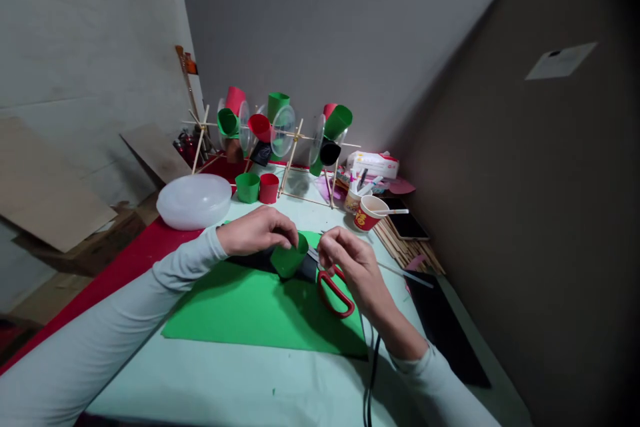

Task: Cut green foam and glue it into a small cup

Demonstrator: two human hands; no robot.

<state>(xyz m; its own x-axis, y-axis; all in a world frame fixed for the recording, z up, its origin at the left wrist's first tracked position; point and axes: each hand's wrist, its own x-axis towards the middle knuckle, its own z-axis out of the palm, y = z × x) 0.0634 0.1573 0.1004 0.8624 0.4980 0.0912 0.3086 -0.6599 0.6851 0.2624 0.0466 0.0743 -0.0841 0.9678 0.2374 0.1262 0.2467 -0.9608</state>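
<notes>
My left hand (257, 230) is closed around a small green paper cup (289, 258), holding it on its side over a green foam sheet (260, 313). My right hand (353, 267) is closed beside the cup's rim, its fingers pinched on something thin I cannot make out. Red-handled scissors (334, 292) lie on the green sheet just under my right hand. A dark object lies beneath the cup, partly hidden by my left hand.
A white plastic bowl (194, 200) sits at the left. Green (247, 187) and red (269, 188) cups stand behind. Stick-and-cup wheel models (280, 130) line the back. A paper cup (369, 213), wooden sticks (400, 247), a tissue box (374, 164) and a black cable (371, 373) lie right.
</notes>
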